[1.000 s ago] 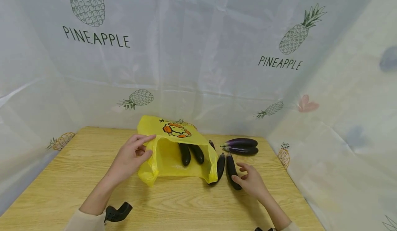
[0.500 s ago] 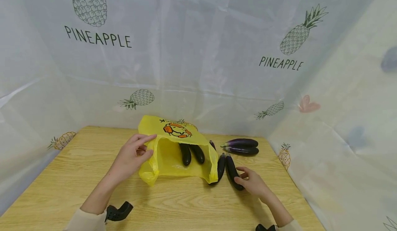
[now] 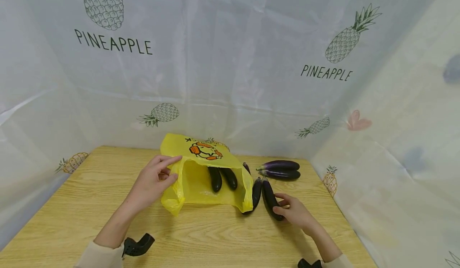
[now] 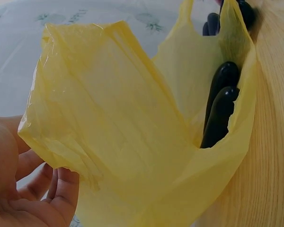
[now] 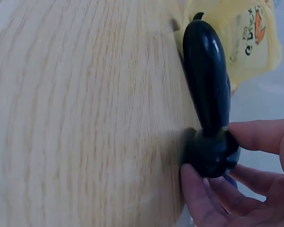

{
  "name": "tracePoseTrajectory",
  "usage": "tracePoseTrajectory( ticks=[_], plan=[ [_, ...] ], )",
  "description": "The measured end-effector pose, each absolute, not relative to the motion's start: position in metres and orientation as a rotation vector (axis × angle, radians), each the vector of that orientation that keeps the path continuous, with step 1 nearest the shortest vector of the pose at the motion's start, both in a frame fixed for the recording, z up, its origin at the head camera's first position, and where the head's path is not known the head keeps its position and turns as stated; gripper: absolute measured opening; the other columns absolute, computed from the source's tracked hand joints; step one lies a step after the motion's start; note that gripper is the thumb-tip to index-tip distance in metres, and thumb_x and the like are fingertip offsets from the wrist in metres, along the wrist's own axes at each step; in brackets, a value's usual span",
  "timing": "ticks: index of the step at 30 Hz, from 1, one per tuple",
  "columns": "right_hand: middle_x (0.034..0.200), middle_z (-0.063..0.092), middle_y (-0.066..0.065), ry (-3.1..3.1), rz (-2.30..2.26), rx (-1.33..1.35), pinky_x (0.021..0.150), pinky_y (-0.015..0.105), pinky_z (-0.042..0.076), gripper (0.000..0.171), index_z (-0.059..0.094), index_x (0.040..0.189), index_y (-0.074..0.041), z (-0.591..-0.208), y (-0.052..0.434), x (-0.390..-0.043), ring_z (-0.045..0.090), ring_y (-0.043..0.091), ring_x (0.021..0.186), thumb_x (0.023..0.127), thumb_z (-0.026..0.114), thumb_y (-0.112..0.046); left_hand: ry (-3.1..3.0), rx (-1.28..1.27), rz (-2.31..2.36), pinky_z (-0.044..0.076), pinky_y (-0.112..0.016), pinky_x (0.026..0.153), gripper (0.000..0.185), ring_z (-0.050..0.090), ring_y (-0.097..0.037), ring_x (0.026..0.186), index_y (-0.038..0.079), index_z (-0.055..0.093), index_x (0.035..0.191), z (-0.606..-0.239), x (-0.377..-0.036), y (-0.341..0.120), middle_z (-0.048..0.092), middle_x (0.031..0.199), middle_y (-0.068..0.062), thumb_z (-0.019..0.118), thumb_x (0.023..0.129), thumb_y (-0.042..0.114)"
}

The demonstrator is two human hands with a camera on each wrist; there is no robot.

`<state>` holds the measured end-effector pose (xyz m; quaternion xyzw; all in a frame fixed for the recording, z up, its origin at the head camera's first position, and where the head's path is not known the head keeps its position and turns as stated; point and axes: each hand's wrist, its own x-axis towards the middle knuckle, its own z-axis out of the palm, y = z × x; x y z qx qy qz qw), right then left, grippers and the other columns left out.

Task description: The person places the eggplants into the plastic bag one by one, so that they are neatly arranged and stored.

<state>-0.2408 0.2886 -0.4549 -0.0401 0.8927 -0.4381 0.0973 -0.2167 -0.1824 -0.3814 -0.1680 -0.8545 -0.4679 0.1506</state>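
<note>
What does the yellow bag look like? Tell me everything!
The yellow bag is thin, crinkly plastic with loop handles and an orange picture on top. It lies on its side on the wooden table, mouth open toward the person. The left hand holds its rim up. Two dark eggplants lie inside.

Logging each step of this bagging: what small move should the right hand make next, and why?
Probably lift the dark purple eggplant off the wooden table: the right hand already pinches its near end, and the left hand holds the yellow plastic bag open.
</note>
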Motion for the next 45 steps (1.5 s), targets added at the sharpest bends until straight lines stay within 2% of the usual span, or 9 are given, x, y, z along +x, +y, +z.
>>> tracePoseTrajectory(
  ticks=[6, 12, 19, 26, 32, 39, 45],
  plan=[
    [0.128, 0.063, 0.022, 2.643, -1.346, -0.109, 0.077, 0.043, 0.063, 0.064, 0.049, 0.157, -0.001, -0.443, 0.291, -0.234, 0.070, 0.031, 0.107, 0.101, 0.074, -0.019, -2.450, -0.496, -1.347, 0.055, -0.024, 0.080, 0.052, 0.058, -0.020, 0.093, 0.010, 0.062, 0.150, -0.383, -0.218, -0.181, 0.060, 0.131, -0.006, 0.071, 0.100, 0.000],
    [0.131, 0.063, 0.020, 2.694, -1.361, -0.206, 0.081, 0.045, 0.063, 0.066, 0.047, 0.160, -0.006, -0.410, 0.283, -0.229, 0.071, 0.026, 0.103, 0.102, 0.073, -0.022, -2.454, -0.492, -1.357, 0.055, -0.024, 0.081, 0.052, 0.057, -0.020, 0.093, 0.012, 0.061, 0.151, -0.384, -0.219, -0.182, 0.059, 0.132, -0.006, 0.071, 0.101, 0.002],
    [0.134, 0.064, 0.014, 2.756, -1.304, -0.369, 0.081, 0.035, 0.060, 0.062, 0.050, 0.159, -0.020, -0.367, 0.259, -0.216, 0.070, 0.025, 0.111, 0.102, 0.074, -0.026, -2.453, -0.486, -1.355, 0.055, -0.023, 0.080, 0.052, 0.057, -0.020, 0.093, 0.012, 0.061, 0.151, -0.385, -0.218, -0.183, 0.059, 0.132, -0.006, 0.071, 0.101, 0.002],
    [0.138, 0.063, 0.015, 2.682, -1.287, -0.601, 0.081, 0.034, 0.061, 0.060, 0.050, 0.160, -0.022, -0.340, 0.227, -0.201, 0.068, 0.027, 0.112, 0.104, 0.072, -0.027, -2.454, -0.491, -1.331, 0.055, -0.024, 0.081, 0.052, 0.058, -0.020, 0.094, 0.011, 0.061, 0.151, -0.384, -0.218, -0.184, 0.060, 0.133, -0.007, 0.071, 0.101, 0.002],
    [0.135, 0.065, 0.013, 2.581, -1.273, -0.710, 0.081, 0.032, 0.060, 0.058, 0.052, 0.158, -0.021, -0.340, 0.202, -0.194, 0.067, 0.028, 0.111, 0.104, 0.072, -0.025, -2.446, -0.489, -1.345, 0.055, -0.024, 0.082, 0.052, 0.057, -0.020, 0.095, 0.011, 0.061, 0.151, -0.384, -0.218, -0.185, 0.059, 0.134, -0.007, 0.070, 0.101, 0.003],
    [0.131, 0.067, 0.006, 2.457, -1.241, -0.745, 0.075, 0.031, 0.057, 0.055, 0.054, 0.157, -0.022, -0.354, 0.178, -0.190, 0.068, 0.023, 0.105, 0.105, 0.071, -0.027, -2.442, -0.479, -1.356, 0.054, -0.024, 0.082, 0.052, 0.057, -0.021, 0.095, 0.012, 0.060, 0.152, -0.385, -0.218, -0.184, 0.058, 0.135, -0.007, 0.071, 0.101, 0.003],
    [0.132, 0.067, 0.006, 2.426, -1.243, -0.763, 0.080, 0.029, 0.058, 0.053, 0.056, 0.155, -0.021, -0.373, 0.163, -0.196, 0.068, 0.024, 0.107, 0.105, 0.071, -0.026, -2.438, -0.469, -1.347, 0.055, -0.024, 0.081, 0.053, 0.058, -0.021, 0.095, 0.012, 0.061, 0.151, -0.383, -0.218, -0.184, 0.059, 0.134, -0.006, 0.071, 0.101, 0.002]
  ],
)
